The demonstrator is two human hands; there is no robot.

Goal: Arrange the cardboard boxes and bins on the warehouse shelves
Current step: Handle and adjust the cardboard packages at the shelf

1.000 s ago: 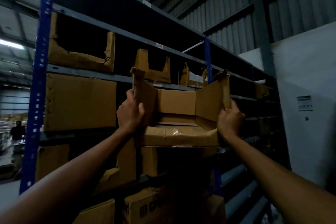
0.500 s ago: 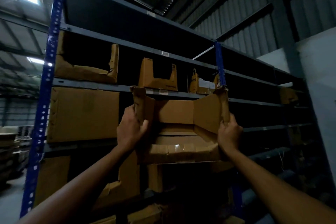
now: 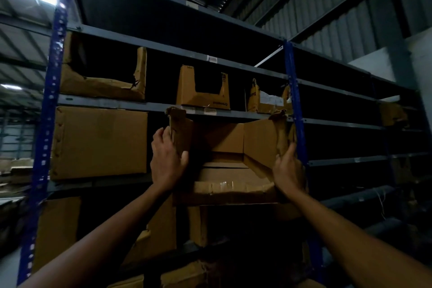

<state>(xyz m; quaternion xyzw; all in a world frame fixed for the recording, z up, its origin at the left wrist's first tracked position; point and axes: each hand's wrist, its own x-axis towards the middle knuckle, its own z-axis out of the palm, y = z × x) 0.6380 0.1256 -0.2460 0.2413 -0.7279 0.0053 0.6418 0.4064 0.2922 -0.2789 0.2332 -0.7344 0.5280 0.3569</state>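
So I'm mid-placement here. The cardboard bin (image 3: 224,184) is up in both hands at the mouth of the middle bay. I'd call this the slide-it-in step, not done yet.

My left hand (image 3: 167,166) has its fingers (image 3: 160,134) curled round the bin's left wall, thumb hooked on the inside face. My right hand (image 3: 288,170) is clamped on the outer edge of the right wall, thumb pointing up.

There's a closed brown box (image 3: 100,142) at the bin's 9 o'clock and the blue upright (image 3: 295,100) close at its 3 o'clock. The grey shelf beam (image 3: 105,103) runs across at 12, and the bin's torn top corners reach right up to it. I can't tell if the base is on the shelf deck or hanging in the air, it's too dark under there.

Next move, my guess: dip those tall corners under the beam and push straight back, staying off the upright.

The bin itself is rough. The front is cut low, the side walls flare outward, the edges are ragged, and there's creased tape across the front lip. It looks floppy, so I'd expect the walls to bend if I squeeze hard.
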